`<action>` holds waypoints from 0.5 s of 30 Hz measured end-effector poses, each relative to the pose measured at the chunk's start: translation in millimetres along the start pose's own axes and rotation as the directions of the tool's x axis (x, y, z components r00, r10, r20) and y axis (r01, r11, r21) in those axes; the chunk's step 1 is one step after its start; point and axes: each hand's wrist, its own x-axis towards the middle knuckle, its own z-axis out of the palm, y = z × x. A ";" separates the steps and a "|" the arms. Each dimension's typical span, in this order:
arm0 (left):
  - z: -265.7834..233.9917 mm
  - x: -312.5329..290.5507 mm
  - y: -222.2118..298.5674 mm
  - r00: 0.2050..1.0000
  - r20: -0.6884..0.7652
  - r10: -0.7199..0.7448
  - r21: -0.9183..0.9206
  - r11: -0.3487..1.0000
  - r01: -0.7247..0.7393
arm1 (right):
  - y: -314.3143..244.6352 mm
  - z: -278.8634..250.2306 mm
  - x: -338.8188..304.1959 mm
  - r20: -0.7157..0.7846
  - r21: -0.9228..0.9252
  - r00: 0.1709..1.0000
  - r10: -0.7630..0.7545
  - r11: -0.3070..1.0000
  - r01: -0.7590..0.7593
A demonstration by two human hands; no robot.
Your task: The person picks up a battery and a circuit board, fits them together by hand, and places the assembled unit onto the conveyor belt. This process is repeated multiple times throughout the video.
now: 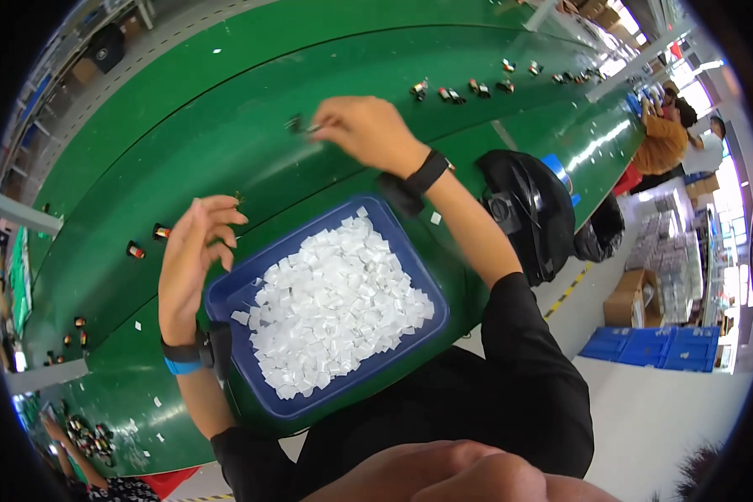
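Observation:
My right hand (pixel 364 130) is reaching over the green work surface beyond the tray. Its thumb and fingers pinch a small dark part (pixel 296 125), blurred and too small to name. My left hand (pixel 194 255) hovers by the tray's left corner, fingers bent and apart, with nothing seen in it. Between my forearms sits a blue plastic tray (pixel 247 368) heaped with small white square pieces (pixel 339 301). Both wrists wear black bands, the left one also a blue one.
Small black-and-red parts lie left (pixel 135 250) and in a row at the far right (pixel 452 95). A black plastic bag (pixel 531 213) stands right of my arm. Blue crates (pixel 648 347) are on the floor. Other people work at the right (pixel 663 142) and lower left (pixel 79 456).

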 end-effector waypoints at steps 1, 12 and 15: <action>13.3 -4.2 6.9 0.992 0.067 -0.106 -0.162 0.980 0.116 | -24.5 4.1 -5.5 -0.053 -0.008 0.990 -0.129 0.992 0.129; 37.7 -17.9 -9.1 0.987 0.108 -0.123 -0.057 0.990 0.129 | -94.2 16.3 -48.5 -0.134 -0.187 0.875 -0.465 0.879 0.438; 44.9 -19.4 -12.2 0.999 0.053 0.010 -0.023 1.000 -0.009 | -93.2 12.0 -47.8 -0.197 -0.170 0.859 -0.472 0.880 0.444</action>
